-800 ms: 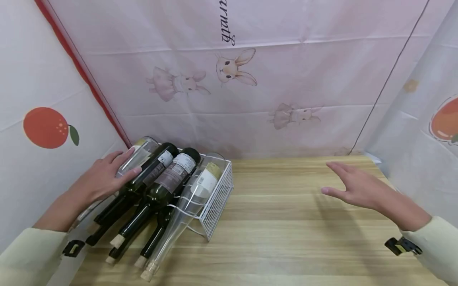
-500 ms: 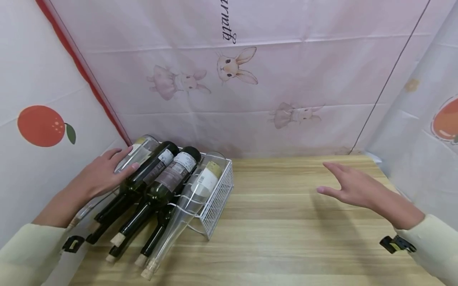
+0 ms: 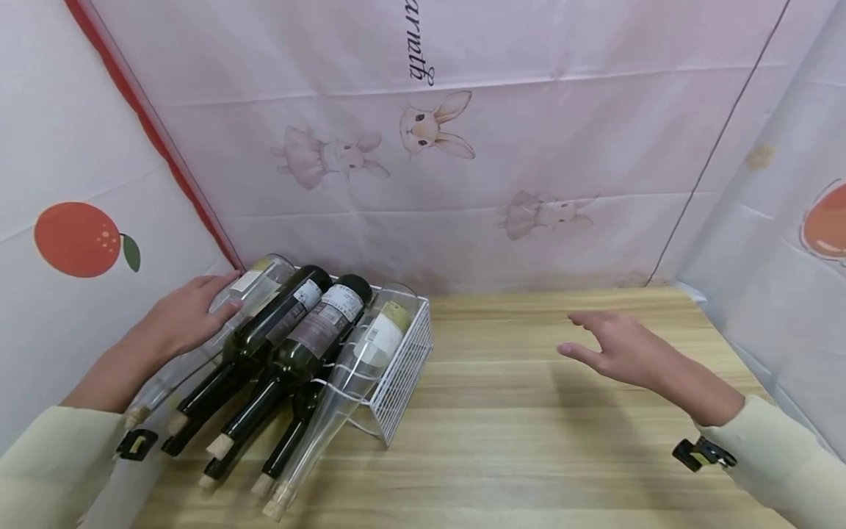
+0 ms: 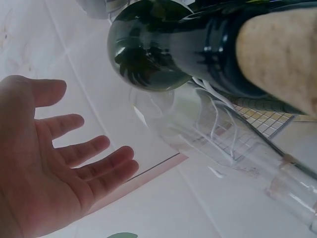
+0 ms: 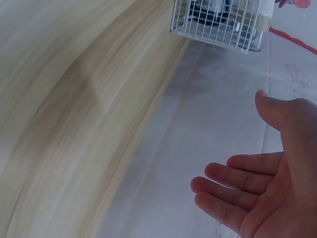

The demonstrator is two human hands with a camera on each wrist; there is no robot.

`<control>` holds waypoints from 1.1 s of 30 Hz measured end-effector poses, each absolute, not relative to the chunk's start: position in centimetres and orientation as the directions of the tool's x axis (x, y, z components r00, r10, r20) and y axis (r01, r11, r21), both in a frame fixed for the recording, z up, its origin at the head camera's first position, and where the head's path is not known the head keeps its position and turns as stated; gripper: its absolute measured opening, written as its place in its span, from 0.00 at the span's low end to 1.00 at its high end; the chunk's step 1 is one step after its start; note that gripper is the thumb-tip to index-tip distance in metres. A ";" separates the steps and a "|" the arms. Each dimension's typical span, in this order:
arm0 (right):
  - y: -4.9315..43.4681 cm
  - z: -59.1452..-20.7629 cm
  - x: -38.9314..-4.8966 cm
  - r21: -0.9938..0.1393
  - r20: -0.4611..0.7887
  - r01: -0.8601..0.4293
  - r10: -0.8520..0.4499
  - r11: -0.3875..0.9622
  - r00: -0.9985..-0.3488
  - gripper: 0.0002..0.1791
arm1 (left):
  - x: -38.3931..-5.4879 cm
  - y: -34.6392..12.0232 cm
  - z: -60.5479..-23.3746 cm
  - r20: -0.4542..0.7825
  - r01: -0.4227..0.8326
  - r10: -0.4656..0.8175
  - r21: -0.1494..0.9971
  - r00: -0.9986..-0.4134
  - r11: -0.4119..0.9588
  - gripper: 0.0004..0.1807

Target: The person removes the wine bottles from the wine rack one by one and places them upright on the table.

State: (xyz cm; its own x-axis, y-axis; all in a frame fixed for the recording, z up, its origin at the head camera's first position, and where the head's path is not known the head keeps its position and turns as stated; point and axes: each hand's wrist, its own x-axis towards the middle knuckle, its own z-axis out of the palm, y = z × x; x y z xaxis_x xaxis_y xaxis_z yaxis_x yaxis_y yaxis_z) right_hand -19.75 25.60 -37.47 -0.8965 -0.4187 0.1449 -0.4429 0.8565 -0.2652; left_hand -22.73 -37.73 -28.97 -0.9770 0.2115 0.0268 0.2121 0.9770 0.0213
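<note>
A white wire rack (image 3: 405, 371) at the left of the table bears several corked bottles lying with their necks toward me. Two dark green bottles (image 3: 324, 327) with labels lie on top, flanked by a clear glass bottle (image 3: 380, 342) on the right and another clear bottle (image 3: 250, 283) on the far left. Beside that far-left bottle is my left hand (image 3: 181, 319), overlapping it in the head view; in the left wrist view its fingers are spread and hold nothing. My right hand (image 3: 617, 349) hovers over the right half of the table, fingers extended and palm bare.
The wooden table (image 3: 502, 426) backs onto a pink rabbit-print cloth (image 3: 562, 147). White cloth walls stand at both sides, the left one (image 3: 73, 162) close to my left hand and the rack. More dark bottle necks (image 3: 284, 448) lie lower in the rack.
My left hand has drawn a little leftward, away from the dark bottles. My right hand has drifted left over the table. The bottles and rack keep their places.
</note>
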 end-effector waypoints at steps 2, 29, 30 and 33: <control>25.0 -37.7 -19.7 -0.284 0.154 -0.453 -0.426 0.845 -0.891 0.37 | -23.1 -37.8 -28.8 0.024 0.220 0.220 0.013 -0.975 0.975 0.37; 16.2 -37.7 -20.7 -0.555 0.163 -0.488 -0.487 0.673 -0.858 0.24 | -24.8 -39.8 -27.1 -0.005 0.152 0.153 0.049 -0.988 0.987 0.29; 15.9 -37.7 -20.6 -0.565 0.161 -0.485 -0.487 0.667 -0.858 0.23 | -25.0 -39.8 -27.1 -0.009 0.148 0.149 0.052 -0.989 0.988 0.29; 15.1 -37.8 -20.4 -0.603 0.142 -0.464 -0.486 0.648 -0.863 0.22 | -25.6 -39.8 -27.2 -0.020 0.138 0.139 0.074 -0.990 0.988 0.28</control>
State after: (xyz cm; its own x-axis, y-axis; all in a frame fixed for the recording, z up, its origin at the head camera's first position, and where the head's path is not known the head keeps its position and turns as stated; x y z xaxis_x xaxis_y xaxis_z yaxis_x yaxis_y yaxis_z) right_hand -20.42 15.12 -37.84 -0.8626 -0.4855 0.1422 -0.4644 0.6483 -0.6034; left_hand -25.62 -39.78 -27.19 -0.9900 0.1394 -0.0197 0.1376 0.9877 0.0741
